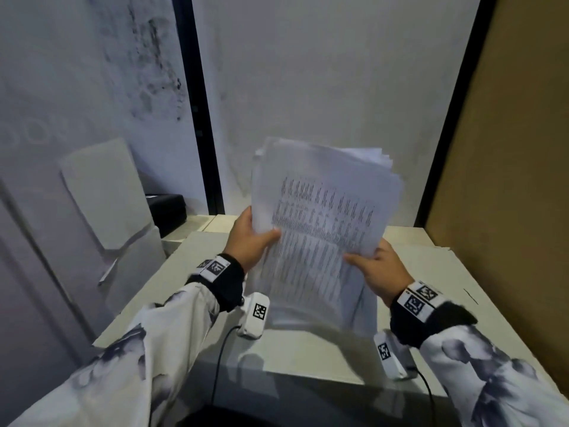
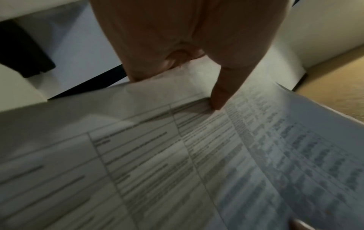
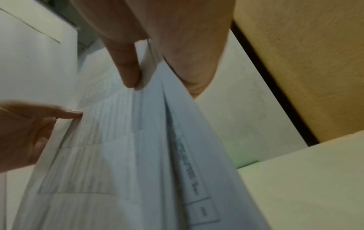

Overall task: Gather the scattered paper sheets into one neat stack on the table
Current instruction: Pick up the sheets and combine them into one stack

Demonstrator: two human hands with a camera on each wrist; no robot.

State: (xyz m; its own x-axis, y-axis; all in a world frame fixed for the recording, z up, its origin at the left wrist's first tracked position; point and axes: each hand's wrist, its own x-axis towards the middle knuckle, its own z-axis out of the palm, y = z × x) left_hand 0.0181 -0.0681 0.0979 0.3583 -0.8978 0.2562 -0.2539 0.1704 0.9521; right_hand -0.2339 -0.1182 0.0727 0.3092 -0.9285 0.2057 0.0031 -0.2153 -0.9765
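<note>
A thick bundle of printed paper sheets [image 1: 323,223] stands nearly upright above the pale table [image 1: 480,285], its lower edge near the tabletop. My left hand [image 1: 251,238] grips the bundle's left edge, thumb across the front page. My right hand [image 1: 374,266] grips its right edge, thumb on the front. The top edges of the sheets are fanned and uneven. In the left wrist view my thumb presses the printed sheets [image 2: 197,155]. Seen from the right wrist, my fingers pinch the sheets [image 3: 138,155], and the left hand [image 3: 29,130] shows across from them.
A black box [image 1: 167,211] sits at the table's back left beside leaning grey boards [image 1: 101,192]. A brown panel [image 1: 508,167] walls the right side. A white wall with a black vertical strip [image 1: 200,118] stands behind.
</note>
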